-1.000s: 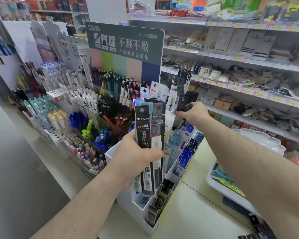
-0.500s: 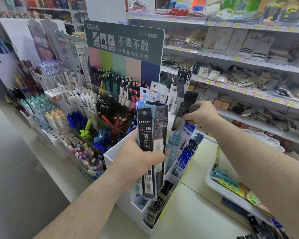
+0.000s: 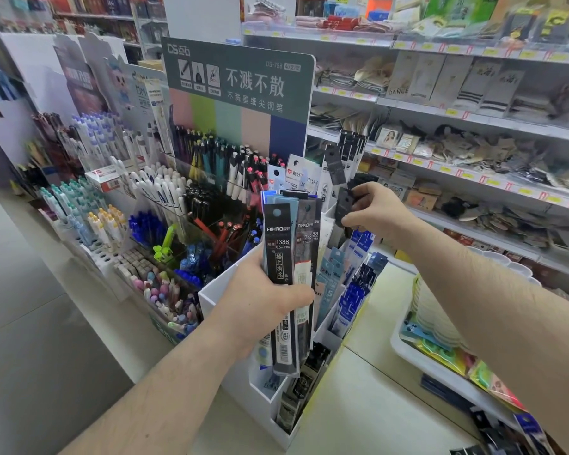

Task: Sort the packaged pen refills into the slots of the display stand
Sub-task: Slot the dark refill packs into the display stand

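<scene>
Left hand (image 3: 263, 300) gripping slim black refill packs (image 3: 278, 257), right hand (image 3: 380, 211) pinching dark pack (image 3: 344, 205)

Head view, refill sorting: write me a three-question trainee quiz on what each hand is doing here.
1. True or false: the left hand grips a bundle of refill packs.
2. What does the right hand pinch?
A. a dark refill pack
B. a blue pen
C. a price tag
3. Fill in: the bundle's front pack is printed with the number ____.

Key: 1 true; 2 A; 3 1388.
</scene>
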Motion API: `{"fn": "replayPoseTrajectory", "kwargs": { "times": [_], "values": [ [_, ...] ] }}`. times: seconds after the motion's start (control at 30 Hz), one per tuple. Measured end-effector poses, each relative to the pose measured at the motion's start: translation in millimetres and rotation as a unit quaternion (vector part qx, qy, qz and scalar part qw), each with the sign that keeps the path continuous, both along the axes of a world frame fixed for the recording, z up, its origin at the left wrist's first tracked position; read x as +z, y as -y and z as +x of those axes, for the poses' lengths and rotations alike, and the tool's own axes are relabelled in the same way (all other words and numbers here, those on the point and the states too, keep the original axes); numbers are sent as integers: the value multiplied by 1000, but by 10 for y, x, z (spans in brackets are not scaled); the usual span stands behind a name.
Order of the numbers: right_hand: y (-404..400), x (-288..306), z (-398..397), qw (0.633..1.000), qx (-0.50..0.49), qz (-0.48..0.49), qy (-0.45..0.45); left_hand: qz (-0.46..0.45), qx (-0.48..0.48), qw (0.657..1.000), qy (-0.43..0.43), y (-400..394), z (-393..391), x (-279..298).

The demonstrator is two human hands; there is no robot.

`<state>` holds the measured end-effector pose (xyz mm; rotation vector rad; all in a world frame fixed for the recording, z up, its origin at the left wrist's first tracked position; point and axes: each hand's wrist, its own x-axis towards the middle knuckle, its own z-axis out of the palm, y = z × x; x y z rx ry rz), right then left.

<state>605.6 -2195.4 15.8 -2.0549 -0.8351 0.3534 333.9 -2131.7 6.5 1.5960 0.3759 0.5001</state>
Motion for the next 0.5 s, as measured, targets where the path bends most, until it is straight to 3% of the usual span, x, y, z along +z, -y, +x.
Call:
{"fn": "replayPoseTrajectory", "kwargs": {
  "times": [0.07,0.27,0.5],
  "values": [
    [-9,39,18,999,-33,28,-27,-3,1,1000,0,-6,9,11],
    [-215,222,34,988,-98,44,112,0,1,1000,-1,14,33,24],
    [-444,272,46,986,-124,35,110,6,4,1000,-8,-11,14,14]
  ]
}}
